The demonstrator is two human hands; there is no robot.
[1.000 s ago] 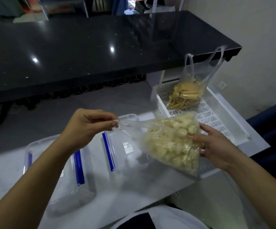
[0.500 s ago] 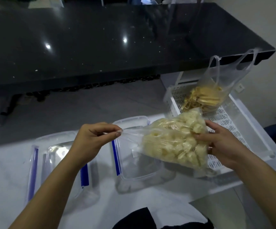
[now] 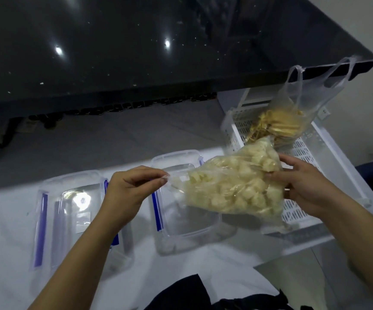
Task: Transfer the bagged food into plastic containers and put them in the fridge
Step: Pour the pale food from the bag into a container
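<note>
Two hands [image 3: 125,193] [image 3: 308,189] hold one bag [image 3: 230,189] over two containers [image 3: 181,227] [image 3: 69,218]

Pale cream lumps are seen through a clear bag [image 3: 232,189]. Golden-yellow strips fill another clear bag [image 3: 277,126] in a white perforated tray [image 3: 315,153]. Clear containers [image 3: 176,222] carry blue clips. The black counter [image 3: 136,41] is speckled white.
</note>
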